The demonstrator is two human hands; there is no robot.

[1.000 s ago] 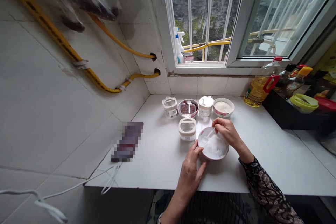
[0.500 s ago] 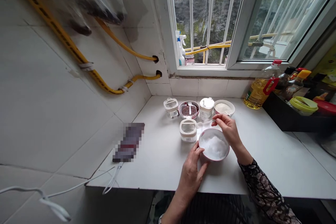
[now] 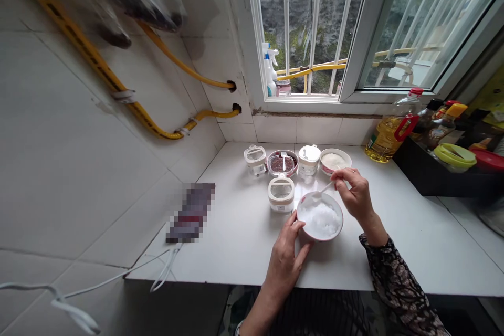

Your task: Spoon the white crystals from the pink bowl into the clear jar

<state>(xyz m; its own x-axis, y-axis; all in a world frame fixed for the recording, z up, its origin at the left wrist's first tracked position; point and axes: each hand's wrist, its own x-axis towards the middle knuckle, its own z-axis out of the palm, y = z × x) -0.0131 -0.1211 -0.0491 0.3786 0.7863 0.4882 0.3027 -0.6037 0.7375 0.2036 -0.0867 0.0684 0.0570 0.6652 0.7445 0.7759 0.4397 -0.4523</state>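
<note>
A bowl (image 3: 301,219) of white granules (image 3: 323,220) stands on the white counter. My left hand (image 3: 286,249) grips its left side, thumb near the front and fingers along the rim. Pinched in my right hand (image 3: 354,194) is the handle of a small white spoon (image 3: 326,187), whose head sits at the bowl's far rim. Just left and behind stands a clear jar with a cream lid (image 3: 281,194). Behind my right hand is a bowl of pale grains (image 3: 334,161).
A second lidded jar (image 3: 255,159), a bowl of dark red grains (image 3: 289,164) with a clear lid and spoon on top, and another jar (image 3: 309,159) line the back. An oil bottle (image 3: 388,134) and a black condiment box (image 3: 417,173) stand right. A blurred-out dark object (image 3: 192,212) with a white cable lies left.
My right hand has moved right and turned, bringing the spoon from beside the front jar to the far rim of the bowl. My left hand stays on the bowl.
</note>
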